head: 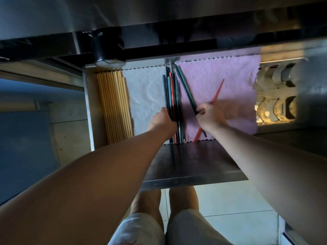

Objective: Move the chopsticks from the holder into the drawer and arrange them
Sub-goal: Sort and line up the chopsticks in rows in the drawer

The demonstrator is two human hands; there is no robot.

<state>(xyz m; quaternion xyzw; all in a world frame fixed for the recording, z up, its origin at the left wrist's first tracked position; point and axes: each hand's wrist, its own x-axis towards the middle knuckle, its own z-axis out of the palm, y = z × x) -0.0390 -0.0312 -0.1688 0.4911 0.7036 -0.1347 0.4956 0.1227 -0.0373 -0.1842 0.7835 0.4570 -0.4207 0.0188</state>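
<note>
An open steel drawer (194,165) is lined with a white cloth (145,92) and a pink cloth (221,76). A row of wooden chopsticks (114,105) lies along its left side. Several coloured chopsticks (172,94), dark, teal and red, lie side by side down the middle. My left hand (163,121) rests against their left side with curled fingers. My right hand (209,115) grips a dark green chopstick (185,87) and a red chopstick (217,91) that cross each other over the pink cloth. A black chopstick holder (106,50) stands on the counter edge above the drawer.
A steel counter (159,15) runs across the top. To the right of the drawer sits a rack with curved slots (276,96). A blue surface (23,147) lies to the left. My legs (168,218) stand on pale floor tiles below the drawer front.
</note>
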